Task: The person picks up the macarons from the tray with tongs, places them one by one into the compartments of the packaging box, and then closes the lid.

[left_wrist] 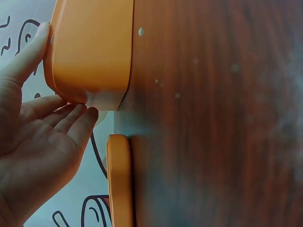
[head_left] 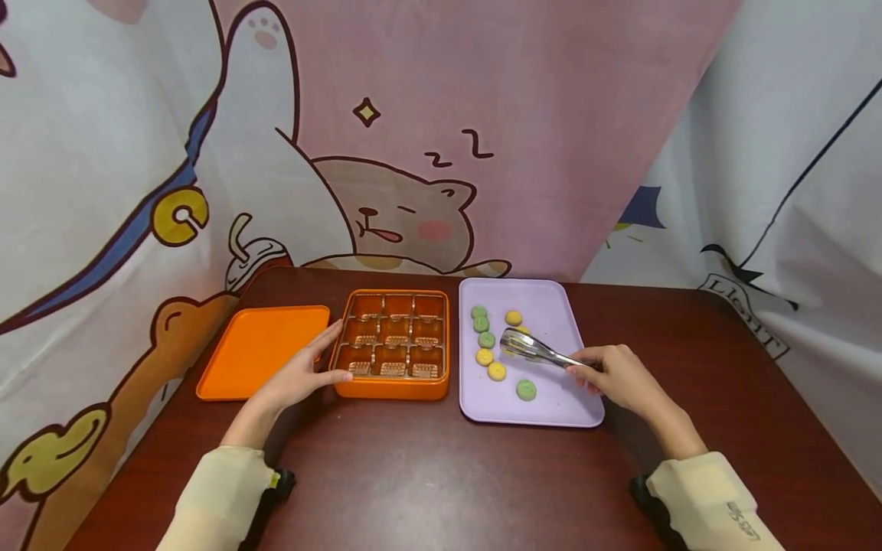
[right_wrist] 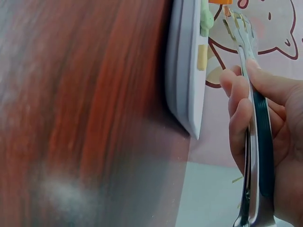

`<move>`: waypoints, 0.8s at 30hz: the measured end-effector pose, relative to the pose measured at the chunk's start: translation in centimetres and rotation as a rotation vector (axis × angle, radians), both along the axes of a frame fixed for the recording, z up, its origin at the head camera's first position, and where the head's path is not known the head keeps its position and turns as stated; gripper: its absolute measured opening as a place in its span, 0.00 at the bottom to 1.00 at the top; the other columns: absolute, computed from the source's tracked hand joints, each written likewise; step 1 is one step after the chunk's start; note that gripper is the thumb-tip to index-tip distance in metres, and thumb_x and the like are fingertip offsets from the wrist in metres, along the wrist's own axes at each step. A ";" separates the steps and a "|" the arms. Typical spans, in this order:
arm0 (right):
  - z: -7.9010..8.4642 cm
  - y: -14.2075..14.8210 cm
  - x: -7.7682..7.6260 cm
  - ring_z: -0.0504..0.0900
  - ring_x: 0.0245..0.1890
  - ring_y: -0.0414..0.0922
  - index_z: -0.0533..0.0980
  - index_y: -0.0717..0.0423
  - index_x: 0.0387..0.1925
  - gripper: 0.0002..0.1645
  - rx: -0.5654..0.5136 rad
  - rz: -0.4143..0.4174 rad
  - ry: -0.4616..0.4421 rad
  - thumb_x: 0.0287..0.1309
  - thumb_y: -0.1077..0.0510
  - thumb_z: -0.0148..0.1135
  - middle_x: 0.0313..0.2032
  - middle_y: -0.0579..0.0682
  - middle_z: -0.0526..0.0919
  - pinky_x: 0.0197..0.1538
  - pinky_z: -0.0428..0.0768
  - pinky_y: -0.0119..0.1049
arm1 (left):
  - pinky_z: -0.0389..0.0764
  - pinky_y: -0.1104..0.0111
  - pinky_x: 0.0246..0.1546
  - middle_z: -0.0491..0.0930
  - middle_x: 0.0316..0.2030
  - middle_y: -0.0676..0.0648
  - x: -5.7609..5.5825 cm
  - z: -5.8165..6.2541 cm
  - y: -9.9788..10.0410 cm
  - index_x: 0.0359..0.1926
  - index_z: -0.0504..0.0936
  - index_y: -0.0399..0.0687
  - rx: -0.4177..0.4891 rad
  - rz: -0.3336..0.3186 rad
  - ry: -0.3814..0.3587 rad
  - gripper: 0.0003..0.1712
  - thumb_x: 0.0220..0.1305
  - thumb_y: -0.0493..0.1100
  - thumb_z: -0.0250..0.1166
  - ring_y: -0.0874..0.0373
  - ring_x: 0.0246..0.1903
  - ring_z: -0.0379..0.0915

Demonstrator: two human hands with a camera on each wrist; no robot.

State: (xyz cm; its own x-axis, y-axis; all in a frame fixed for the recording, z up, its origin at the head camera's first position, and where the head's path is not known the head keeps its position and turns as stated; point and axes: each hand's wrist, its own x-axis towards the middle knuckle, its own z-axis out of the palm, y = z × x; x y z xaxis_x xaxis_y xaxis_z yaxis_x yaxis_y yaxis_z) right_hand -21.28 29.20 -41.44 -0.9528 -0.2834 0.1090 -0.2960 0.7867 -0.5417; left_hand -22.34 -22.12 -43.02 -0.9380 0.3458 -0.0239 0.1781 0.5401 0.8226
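My left hand (head_left: 301, 376) rests against the left front corner of an orange box (head_left: 393, 389), its thumb at the rim and fairly straight fingers along the side. Inside the box sits a clear plastic insert (head_left: 395, 348) divided into several compartments, with no cookies in them. With curled fingers and thumb my right hand (head_left: 615, 375) grips metal tongs (head_left: 551, 355) by the dark handle. The tongs' tips reach left over a lilac tray (head_left: 551, 405), overlapping a yellow cookie (head_left: 523, 330) in the head view. Green cookies (head_left: 486, 340) and yellow cookies (head_left: 497, 371) lie on the tray.
An orange lid (head_left: 262, 352) lies flat left of the box. One green cookie (head_left: 527, 390) sits apart near the tray's front. The dark wooden table (head_left: 427, 482) ends at printed curtains (head_left: 544, 153) behind and at both sides.
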 end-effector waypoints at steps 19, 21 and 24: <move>0.9 -3.1 0.2 0.75 0.17 0.36 0.85 0.59 0.35 0.06 -0.054 0.060 -0.038 0.60 0.59 0.68 0.19 0.43 0.81 0.20 0.75 0.30 | 0.49 0.35 0.71 0.39 0.80 0.39 0.0 0.3 0.0 0.80 0.44 0.42 -0.007 -0.028 -0.010 0.54 0.64 0.45 0.69 0.35 0.78 0.35; 1.0 -3.6 0.1 0.75 0.17 0.36 0.85 0.59 0.35 0.06 -0.063 0.070 -0.042 0.60 0.59 0.68 0.19 0.44 0.81 0.19 0.75 0.30 | 0.50 0.35 0.71 0.39 0.80 0.39 -0.1 0.4 0.1 0.80 0.44 0.42 -0.008 -0.030 -0.010 0.54 0.64 0.45 0.69 0.35 0.78 0.35; 1.1 -4.3 0.1 0.75 0.16 0.36 0.85 0.60 0.36 0.07 -0.077 0.082 -0.047 0.60 0.59 0.68 0.19 0.45 0.82 0.19 0.74 0.30 | 0.51 0.34 0.71 0.39 0.80 0.39 -0.3 0.4 0.1 0.79 0.44 0.42 -0.021 -0.038 0.003 0.54 0.64 0.45 0.69 0.34 0.78 0.35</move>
